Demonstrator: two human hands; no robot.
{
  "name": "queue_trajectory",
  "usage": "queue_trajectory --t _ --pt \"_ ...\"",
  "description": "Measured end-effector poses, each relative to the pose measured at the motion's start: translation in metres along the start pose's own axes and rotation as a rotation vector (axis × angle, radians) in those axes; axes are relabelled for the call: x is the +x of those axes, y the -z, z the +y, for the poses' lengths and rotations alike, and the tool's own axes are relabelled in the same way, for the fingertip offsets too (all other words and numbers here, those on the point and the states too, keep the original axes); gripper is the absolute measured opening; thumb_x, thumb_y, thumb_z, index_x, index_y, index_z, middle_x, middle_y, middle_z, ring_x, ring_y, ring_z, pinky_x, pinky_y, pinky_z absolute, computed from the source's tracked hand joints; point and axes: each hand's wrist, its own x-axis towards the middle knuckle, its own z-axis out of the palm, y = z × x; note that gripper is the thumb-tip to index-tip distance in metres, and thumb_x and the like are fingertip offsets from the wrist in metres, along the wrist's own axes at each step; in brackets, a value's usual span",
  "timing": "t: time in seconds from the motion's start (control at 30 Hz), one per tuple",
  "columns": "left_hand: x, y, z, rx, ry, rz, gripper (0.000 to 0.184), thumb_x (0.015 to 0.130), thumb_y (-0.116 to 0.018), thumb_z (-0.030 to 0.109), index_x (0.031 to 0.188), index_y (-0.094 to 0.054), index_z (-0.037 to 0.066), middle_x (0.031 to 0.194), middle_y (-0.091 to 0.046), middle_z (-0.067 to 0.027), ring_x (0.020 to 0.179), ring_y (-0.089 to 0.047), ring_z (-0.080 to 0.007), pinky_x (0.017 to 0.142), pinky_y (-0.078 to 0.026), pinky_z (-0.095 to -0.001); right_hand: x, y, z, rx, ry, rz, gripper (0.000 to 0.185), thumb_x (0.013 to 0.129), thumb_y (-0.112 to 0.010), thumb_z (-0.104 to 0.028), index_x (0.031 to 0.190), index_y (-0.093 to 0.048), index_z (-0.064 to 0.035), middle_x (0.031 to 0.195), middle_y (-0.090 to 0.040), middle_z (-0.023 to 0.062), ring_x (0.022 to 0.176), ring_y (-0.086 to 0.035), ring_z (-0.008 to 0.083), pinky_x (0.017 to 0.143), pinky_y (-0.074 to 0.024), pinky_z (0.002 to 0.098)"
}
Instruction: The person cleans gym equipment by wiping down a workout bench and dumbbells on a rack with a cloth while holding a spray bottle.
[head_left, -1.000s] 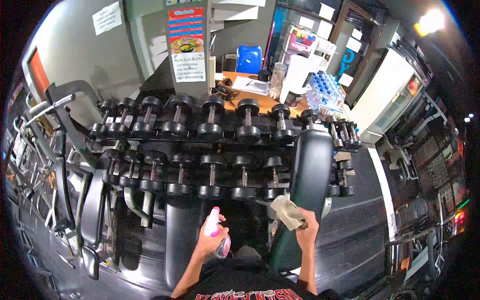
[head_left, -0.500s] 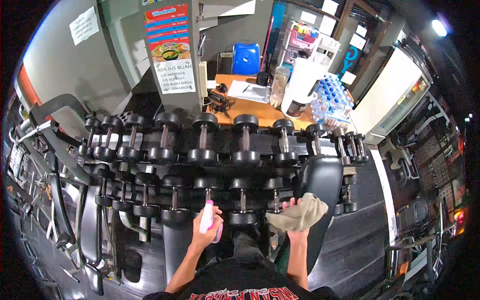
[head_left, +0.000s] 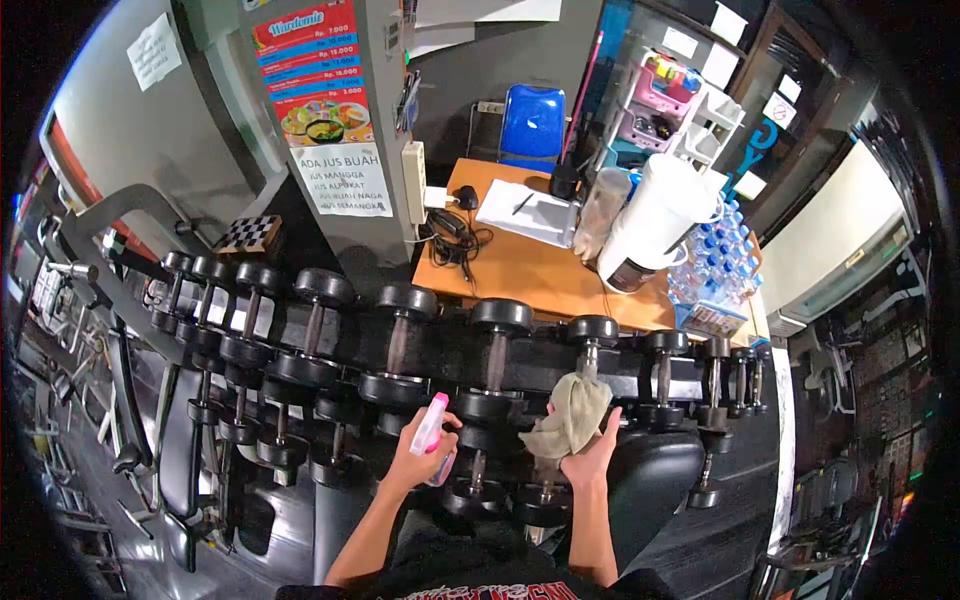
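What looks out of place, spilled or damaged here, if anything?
Only the tangled black cables on the orange-brown wooden desk stand out: a loose heap, not coiled. The black round-headed dumbbells line up in rows; no spill or damage shows, though the lower row is partly hidden.

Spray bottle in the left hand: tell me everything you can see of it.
The spray bottle has a white head with a pink tip and pink trim, glossy like plastic. Its body looks see-through with a pinkish tint, though the left hand wraps around it and hides much of it. The head leans slightly right in the view, tip uppermost, in front of the dumbbells. Trigger and liquid level can't be made out.
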Motion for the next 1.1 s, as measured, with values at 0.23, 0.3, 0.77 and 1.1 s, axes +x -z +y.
queue_trajectory --t 0.23,0.3,0.77,1.1 --pt "0.057 -0.01 -0.002 -0.09 0.106 0.026 0.016 0.085 -0.059 0.001 0.1 -0.053 0.001 0.088 -0.059 -0.0048 0.066 -0.061 -0.0111 0.06 -0.049 -0.0262 0.045 -0.004 -0.014 -0.197 0.07 0.041 0.052 0.093 -0.042 -0.047 0.129 -0.048 -0.0102 0.12 -0.056 0.0123 0.107 -0.054 0.0303 0.093 -0.0419 0.0547" --pt "0.07 -0.01 0.002 -0.097 0.119 0.025 0.015 0.086 -0.059 0.002 0.099 -0.053 0.002 0.088 -0.059 -0.0047 0.062 -0.059 -0.0092 0.058 -0.049 -0.0252 0.052 -0.006 -0.013 -0.2 0.094 0.071 0.05 0.093 -0.042 -0.045 0.129 -0.048 -0.0102 0.12 -0.056 0.0124 0.107 -0.054 0.0303 0.094 -0.042 0.0543" --pt "0.135 -0.017 -0.01 0.36 0.131 -0.011 0.021 0.08 -0.07 0.016 0.084 -0.055 0.002 0.066 -0.059 -0.0122 0.059 -0.059 -0.0205 0.059 -0.047 -0.0323 0.084 0.007 -0.02 -0.225 0.184 0.254 0.047 0.096 -0.039 -0.041 0.127 -0.05 -0.0083 0.119 -0.059 0.0114 0.108 -0.056 0.0275 0.092 -0.044 0.0431" --pt "0.14 -0.029 -0.005 0.293 0.153 -0.023 0.017 0.084 -0.066 0.015 0.085 -0.056 0.002 0.064 -0.059 -0.0089 0.056 -0.059 -0.0146 0.053 -0.046 -0.0298 0.108 0.005 -0.016 -0.163 0.206 0.22 0.044 0.095 -0.043 -0.038 0.127 -0.049 -0.0094 0.118 -0.058 0.0093 0.107 -0.056 0.0244 0.092 -0.0439 0.0414"
